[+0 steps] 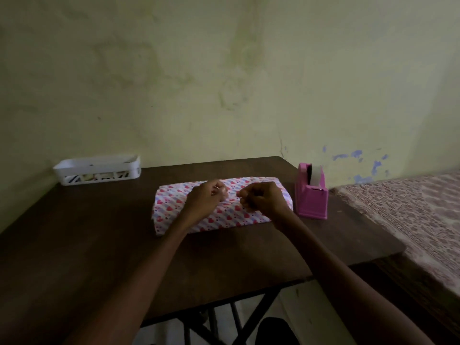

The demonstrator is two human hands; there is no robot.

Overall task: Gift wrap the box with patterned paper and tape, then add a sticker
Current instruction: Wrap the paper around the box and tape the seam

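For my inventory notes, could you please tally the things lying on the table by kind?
Wrapped box: 1
Pink tape dispenser: 1
White tray: 1
Total: 3

We find the left hand and the right hand bare; the left forearm and the right forearm are bare too, slender and long, uncovered down to the lower edge of view; dim light blurs finer marks.
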